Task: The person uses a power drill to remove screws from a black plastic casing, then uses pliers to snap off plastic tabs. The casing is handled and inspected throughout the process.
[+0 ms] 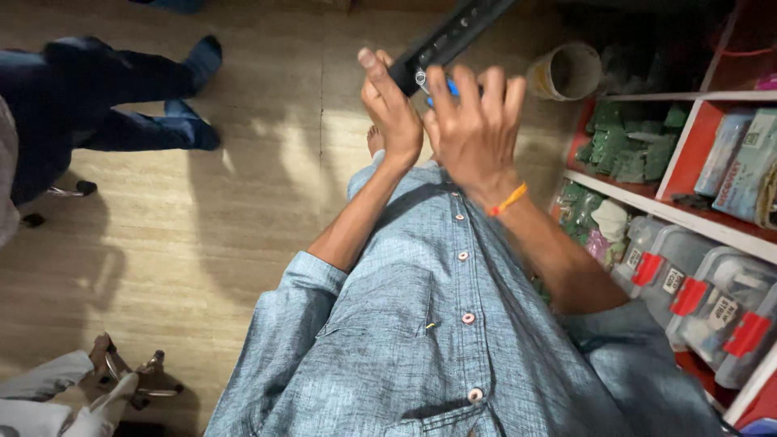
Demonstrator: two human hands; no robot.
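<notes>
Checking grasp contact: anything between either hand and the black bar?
Nothing visible. The left hand grips the black bar at its lower end, fingers directly on it. The right hand is against the same end, with a small blue and metal part showing between the two hands; whether that belongs to the bar is unclear.

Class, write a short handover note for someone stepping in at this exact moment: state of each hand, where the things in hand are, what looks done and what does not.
Left hand: closed around the lower end of the long black bar, held up in front of the chest.
Right hand: fingers spread against the bar's end, over a small blue part and a metal fitting; whether it grips is unclear.
Nearby: red shelves on the right with clear lidded boxes and green packets.
Done: bar lifted and steadied.
Left: the work at the bar's end is under way; its progress is hidden by the fingers.
</notes>
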